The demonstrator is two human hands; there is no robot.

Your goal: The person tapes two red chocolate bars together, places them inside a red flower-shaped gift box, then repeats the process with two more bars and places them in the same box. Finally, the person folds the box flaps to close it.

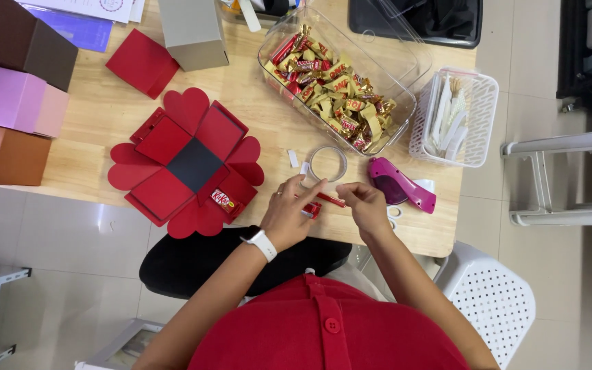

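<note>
Your left hand and right hand each pinch an end of a small red-wrapped chocolate bar, held just above the wooden table's near edge. Loosen either pinch and I'd expect it to drop over that edge onto the tiled floor. The tape ring, unfolded red gift box and clear tub of chocolates crowd the table.
</note>
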